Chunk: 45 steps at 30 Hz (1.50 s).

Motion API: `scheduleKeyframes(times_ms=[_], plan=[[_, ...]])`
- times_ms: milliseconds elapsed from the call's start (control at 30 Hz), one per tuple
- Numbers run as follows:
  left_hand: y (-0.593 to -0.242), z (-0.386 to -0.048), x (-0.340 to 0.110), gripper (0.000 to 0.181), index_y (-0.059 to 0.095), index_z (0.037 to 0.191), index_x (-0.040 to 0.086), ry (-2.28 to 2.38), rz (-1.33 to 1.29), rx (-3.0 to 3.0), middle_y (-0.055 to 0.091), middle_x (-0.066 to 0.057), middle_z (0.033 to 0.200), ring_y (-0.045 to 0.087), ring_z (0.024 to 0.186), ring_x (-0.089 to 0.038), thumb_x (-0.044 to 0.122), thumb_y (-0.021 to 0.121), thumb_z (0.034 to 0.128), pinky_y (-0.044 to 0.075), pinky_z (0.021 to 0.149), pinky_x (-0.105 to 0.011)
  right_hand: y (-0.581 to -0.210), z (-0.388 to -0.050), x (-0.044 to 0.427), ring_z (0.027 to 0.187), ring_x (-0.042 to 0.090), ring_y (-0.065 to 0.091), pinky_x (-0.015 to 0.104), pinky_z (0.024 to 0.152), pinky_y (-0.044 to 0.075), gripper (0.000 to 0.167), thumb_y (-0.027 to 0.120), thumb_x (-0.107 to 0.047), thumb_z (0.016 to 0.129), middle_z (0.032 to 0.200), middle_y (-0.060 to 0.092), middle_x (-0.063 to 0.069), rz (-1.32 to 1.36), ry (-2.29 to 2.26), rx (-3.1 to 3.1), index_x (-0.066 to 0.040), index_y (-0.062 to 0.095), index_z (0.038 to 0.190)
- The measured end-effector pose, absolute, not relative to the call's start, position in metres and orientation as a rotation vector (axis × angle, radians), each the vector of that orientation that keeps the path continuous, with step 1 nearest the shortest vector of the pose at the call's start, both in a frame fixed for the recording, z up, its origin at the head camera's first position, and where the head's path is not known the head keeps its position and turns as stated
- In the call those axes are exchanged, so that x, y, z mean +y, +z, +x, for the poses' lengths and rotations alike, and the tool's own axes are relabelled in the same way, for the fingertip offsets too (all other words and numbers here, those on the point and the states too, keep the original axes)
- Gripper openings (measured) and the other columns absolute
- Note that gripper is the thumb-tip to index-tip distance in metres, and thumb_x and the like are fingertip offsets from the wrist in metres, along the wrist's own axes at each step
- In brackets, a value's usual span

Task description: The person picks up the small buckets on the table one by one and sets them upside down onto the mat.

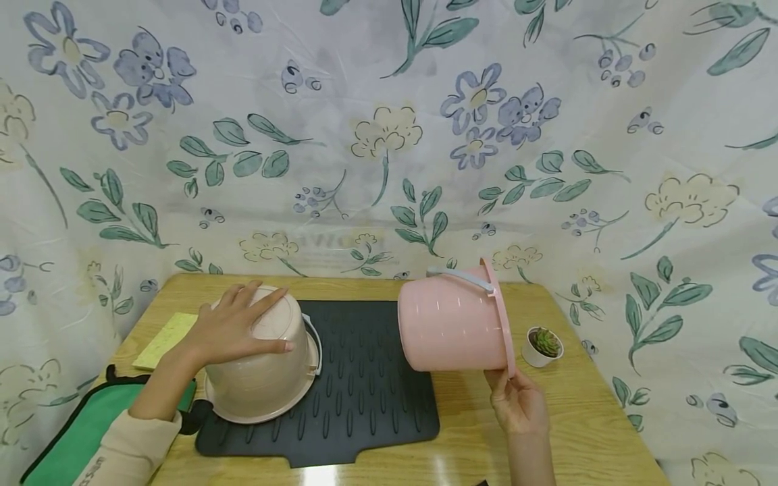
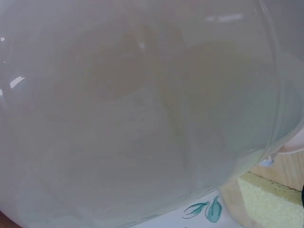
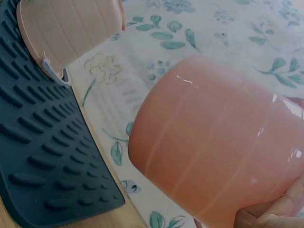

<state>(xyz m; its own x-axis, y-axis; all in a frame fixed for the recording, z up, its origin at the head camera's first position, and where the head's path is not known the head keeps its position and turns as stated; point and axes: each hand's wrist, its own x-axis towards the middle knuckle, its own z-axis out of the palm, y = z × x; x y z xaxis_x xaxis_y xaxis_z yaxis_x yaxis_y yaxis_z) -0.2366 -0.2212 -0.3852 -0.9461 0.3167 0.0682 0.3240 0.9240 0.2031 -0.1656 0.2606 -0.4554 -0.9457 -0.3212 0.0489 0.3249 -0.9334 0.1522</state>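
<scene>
A beige bucket [image 1: 261, 378] stands upside down on the left part of a dark ridged mat [image 1: 365, 405]. My left hand [image 1: 237, 327] lies over its upturned base with the fingers spread. The same bucket [image 2: 142, 118] fills most of the left wrist view. On the right, my right hand [image 1: 519, 401] grips the rim of a pink bucket [image 1: 452, 324], which is tilted on its side above the mat's right edge, mouth to the right. In the right wrist view the pink bucket [image 3: 213, 137] is close, with fingers [image 3: 280, 211] at its lower right.
A small potted succulent [image 1: 543, 346] stands right of the pink bucket. At the left are a yellow sponge cloth [image 1: 164, 339] and a green, black-edged item [image 1: 91, 425]. A floral cloth [image 1: 389, 135] hangs behind the wooden table [image 1: 583, 418].
</scene>
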Motion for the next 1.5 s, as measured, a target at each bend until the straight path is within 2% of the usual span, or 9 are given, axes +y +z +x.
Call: scheduleKeyframes(times_ms=[233,700,967,1133,1367,1500], plan=[[-0.384,-0.237,-0.221,0.101,0.028,0.158,0.029,-0.328,-0.509,-3.053,0.019,-0.022,0.161,0.021,0.142,-0.052,0.081,0.059,0.0763,0.023,0.090,-0.085,-0.456,-0.163,0.254,0.120,0.040,0.056,0.028,0.085,0.057,0.028,0.031,0.005,0.102,0.124,0.049,0.031,-0.082,-2.805,-0.228,0.014,0.049,0.122],[-0.383,-0.237,-0.220,0.101,0.029,0.157,0.028,-0.360,-0.502,-3.054,0.018,-0.022,0.161,0.020,0.143,-0.053,0.080,0.060,0.0759,0.022,0.091,-0.085,-0.457,-0.161,0.239,0.117,0.038,0.056,0.029,0.081,0.058,0.027,0.026,0.003,0.104,0.122,0.049,0.026,-0.119,-2.816,-0.248,0.008,0.045,0.123],[-0.383,-0.236,-0.219,0.102,0.029,0.157,0.028,-0.387,-0.491,-3.051,0.019,-0.023,0.161,0.020,0.143,-0.052,0.079,0.061,0.0749,0.022,0.091,-0.085,-0.457,-0.159,0.234,0.120,0.038,0.055,0.025,0.081,0.057,0.026,0.029,0.004,0.103,0.122,0.050,0.026,-0.062,-2.792,-0.275,0.004,0.048,0.121],[-0.382,-0.237,-0.217,0.100,0.029,0.158,0.027,-0.379,-0.483,-3.049,0.021,-0.022,0.160,0.021,0.142,-0.052,0.080,0.058,0.0779,0.024,0.090,-0.084,-0.456,-0.157,0.229,0.118,0.037,0.056,0.023,0.080,0.057,0.026,0.031,0.006,0.102,0.120,0.050,0.025,-0.010,-2.807,-0.295,0.002,0.049,0.119],[-0.383,-0.239,-0.213,0.100,0.030,0.157,0.026,-0.418,-0.460,-2.967,0.025,-0.024,0.159,0.021,0.142,-0.053,0.079,0.059,0.0780,0.016,0.097,-0.083,-0.456,-0.153,0.221,0.123,0.038,0.054,0.023,0.081,0.056,0.030,0.031,0.007,0.101,0.123,0.051,0.024,-0.057,-2.796,-0.313,0.003,0.053,0.121],[-0.380,-0.237,-0.206,0.101,0.026,0.158,0.029,-0.479,-0.450,-2.898,0.021,-0.021,0.161,0.020,0.143,-0.052,0.075,0.063,0.0774,0.017,0.100,-0.080,-0.454,-0.152,0.217,0.124,0.036,0.054,0.023,0.082,0.056,0.031,0.030,0.007,0.101,0.123,0.052,0.024,-0.127,-2.767,-0.330,0.004,0.054,0.121]])
